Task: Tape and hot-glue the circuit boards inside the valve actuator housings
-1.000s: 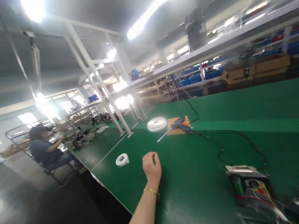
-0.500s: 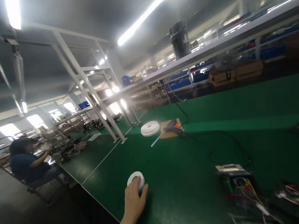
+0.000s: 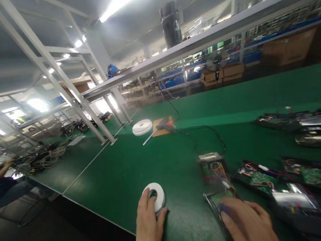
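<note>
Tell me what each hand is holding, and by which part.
The left hand grips the white tape roll by its near rim, flat on the green table. The right hand rests on an electronics assembly; grip unclear.

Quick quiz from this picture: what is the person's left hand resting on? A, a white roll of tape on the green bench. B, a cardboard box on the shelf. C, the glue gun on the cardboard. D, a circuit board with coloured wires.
A: the left hand lies on the white roll of tape near the front edge of the green bench, fingers touching its rim and centre hole.
</note>
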`<act>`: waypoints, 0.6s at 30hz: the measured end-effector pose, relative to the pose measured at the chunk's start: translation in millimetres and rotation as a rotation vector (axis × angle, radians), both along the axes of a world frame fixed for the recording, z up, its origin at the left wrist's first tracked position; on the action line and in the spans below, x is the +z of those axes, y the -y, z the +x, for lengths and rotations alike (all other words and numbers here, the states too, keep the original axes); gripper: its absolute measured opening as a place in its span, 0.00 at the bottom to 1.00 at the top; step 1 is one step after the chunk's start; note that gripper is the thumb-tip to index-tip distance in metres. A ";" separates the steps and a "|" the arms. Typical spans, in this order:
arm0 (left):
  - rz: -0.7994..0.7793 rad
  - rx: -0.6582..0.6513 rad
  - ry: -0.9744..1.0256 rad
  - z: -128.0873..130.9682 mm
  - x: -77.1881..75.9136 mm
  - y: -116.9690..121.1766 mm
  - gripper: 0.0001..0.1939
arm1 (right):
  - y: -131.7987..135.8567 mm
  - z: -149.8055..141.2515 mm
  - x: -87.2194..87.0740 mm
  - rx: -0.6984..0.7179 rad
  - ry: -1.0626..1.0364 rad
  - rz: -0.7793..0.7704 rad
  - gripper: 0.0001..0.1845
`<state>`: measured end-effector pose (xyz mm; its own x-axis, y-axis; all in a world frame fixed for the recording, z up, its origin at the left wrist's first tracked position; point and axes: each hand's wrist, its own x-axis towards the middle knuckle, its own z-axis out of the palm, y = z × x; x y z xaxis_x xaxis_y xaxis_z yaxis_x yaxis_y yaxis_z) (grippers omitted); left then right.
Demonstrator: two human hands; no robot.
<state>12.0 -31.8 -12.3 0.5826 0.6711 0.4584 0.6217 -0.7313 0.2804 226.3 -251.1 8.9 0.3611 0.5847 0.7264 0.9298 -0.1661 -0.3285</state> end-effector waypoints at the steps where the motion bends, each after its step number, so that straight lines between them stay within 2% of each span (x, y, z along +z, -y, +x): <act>1: -0.012 -0.031 -0.020 -3.3 2.4 -2.9 0.14 | 0.9 1.6 1.9 0.018 -0.045 0.006 0.10; 5: -0.055 -0.136 -0.086 -13.6 12.0 -11.7 0.14 | 6.5 4.2 7.5 0.050 -0.254 0.028 0.10; 7: -0.068 -0.168 -0.108 -15.6 16.7 -14.1 0.15 | 8.4 3.8 8.0 0.073 -0.290 0.056 0.09; 11: -0.074 -0.222 -0.142 -15.9 24.5 -15.8 0.16 | 8.1 2.6 6.7 0.097 -0.266 0.087 0.09; 18: -0.027 -0.287 -0.174 -13.5 26.9 -15.2 0.16 | 3.4 1.4 2.5 0.053 -0.220 0.010 0.15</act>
